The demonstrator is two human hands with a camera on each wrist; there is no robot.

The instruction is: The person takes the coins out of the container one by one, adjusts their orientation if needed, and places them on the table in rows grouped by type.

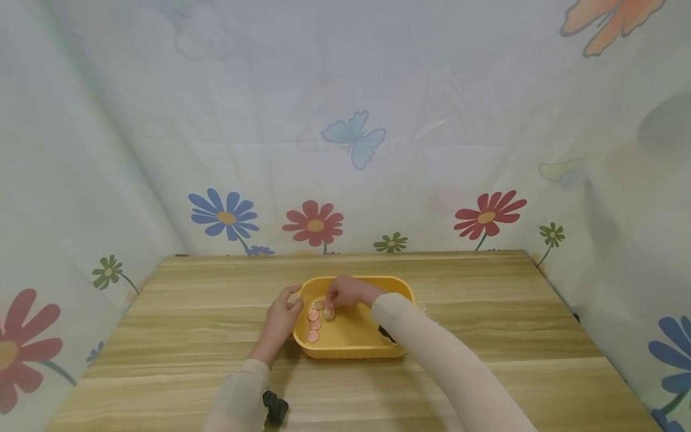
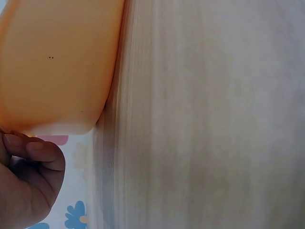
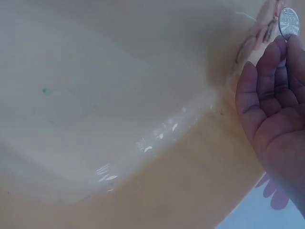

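Note:
A yellow plastic basin [image 1: 353,352] sits on the wooden table. My left hand [image 1: 282,318] holds the basin at its left rim, fingers curled against the wall in the left wrist view. Inside the basin, my right hand [image 1: 348,292] pinches a silver coin [image 3: 289,23] between thumb and fingertips, its embossed face showing in the right wrist view. Several copper-coloured coins [image 1: 314,325] lie in a rough column along the basin's left end. Beside their upper end lie shiny coins [image 1: 318,305], close to the right fingertips.
Clear, shiny small items [image 1: 422,308] show just past the basin's right end, partly behind the right sleeve [image 1: 448,360]. A black wrist device [image 1: 276,408] is at the left forearm. Flower-printed cloth [image 1: 353,180] surrounds the wooden table [image 1: 205,288] at the back and sides.

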